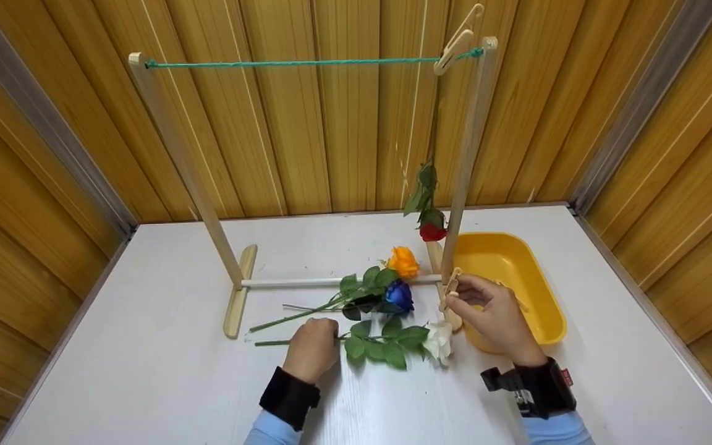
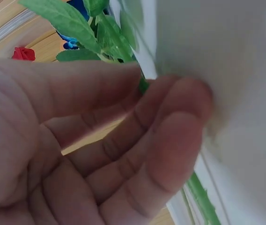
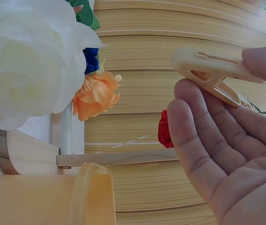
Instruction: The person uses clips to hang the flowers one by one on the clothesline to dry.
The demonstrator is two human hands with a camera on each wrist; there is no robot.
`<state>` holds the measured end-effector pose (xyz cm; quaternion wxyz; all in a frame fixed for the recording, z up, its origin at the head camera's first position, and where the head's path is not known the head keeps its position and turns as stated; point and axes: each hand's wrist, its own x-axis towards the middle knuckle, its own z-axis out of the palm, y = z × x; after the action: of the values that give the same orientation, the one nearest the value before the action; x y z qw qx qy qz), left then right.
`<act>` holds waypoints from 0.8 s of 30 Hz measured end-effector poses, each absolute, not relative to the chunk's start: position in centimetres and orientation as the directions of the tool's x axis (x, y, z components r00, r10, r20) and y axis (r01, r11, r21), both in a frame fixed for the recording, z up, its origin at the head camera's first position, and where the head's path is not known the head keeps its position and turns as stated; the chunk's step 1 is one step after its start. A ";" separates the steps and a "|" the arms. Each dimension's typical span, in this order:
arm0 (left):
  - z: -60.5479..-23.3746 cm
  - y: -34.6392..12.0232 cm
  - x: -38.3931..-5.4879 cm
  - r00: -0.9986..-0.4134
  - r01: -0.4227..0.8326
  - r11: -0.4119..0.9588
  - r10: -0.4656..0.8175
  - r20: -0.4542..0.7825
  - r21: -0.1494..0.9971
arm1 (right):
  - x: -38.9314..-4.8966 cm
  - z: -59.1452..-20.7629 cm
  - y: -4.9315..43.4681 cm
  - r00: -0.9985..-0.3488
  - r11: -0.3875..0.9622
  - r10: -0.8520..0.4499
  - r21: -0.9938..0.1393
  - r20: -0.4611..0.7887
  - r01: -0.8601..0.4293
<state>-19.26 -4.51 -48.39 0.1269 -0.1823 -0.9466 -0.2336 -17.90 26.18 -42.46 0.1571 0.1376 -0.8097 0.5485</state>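
Observation:
My left hand pinches the green stem of a white rose lying on the table; its leaves and bloom extend to the right. In my right hand is a beige clothespin, held between thumb and fingers near the rack's right foot. A blue rose and an orange rose lie just behind the white one, their stems pointing left. Upside down from the green cord hangs a red rose, its stem clipped by another clothespin near the right post.
A wooden rack with a left post and a right post stands on the white table, joined low by a white bar. Right of it sits a yellow basin with a clothespin inside. Wood-patterned walls enclose the table.

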 end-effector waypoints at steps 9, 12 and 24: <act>-48.4 -4.1 -19.3 -0.943 0.312 0.787 0.185 0.278 0.533 | -18.0 -42.5 26.2 -0.923 0.388 -0.048 -0.844 0.382 -0.370; -48.3 -3.9 -19.2 -0.951 0.280 0.786 0.148 0.272 0.551 | -18.0 -42.6 26.2 -0.922 0.393 -0.045 -0.841 0.385 -0.370; -47.2 -3.7 -19.2 -0.896 0.271 0.765 -0.021 0.443 0.584 | -17.9 -42.3 26.2 -0.914 0.361 -0.053 -0.846 0.403 -0.393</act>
<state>-19.20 -3.74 -47.24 0.2173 -0.0684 -0.9140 -0.3356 -17.89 26.19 -42.34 0.1553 0.1377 -0.8102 0.5482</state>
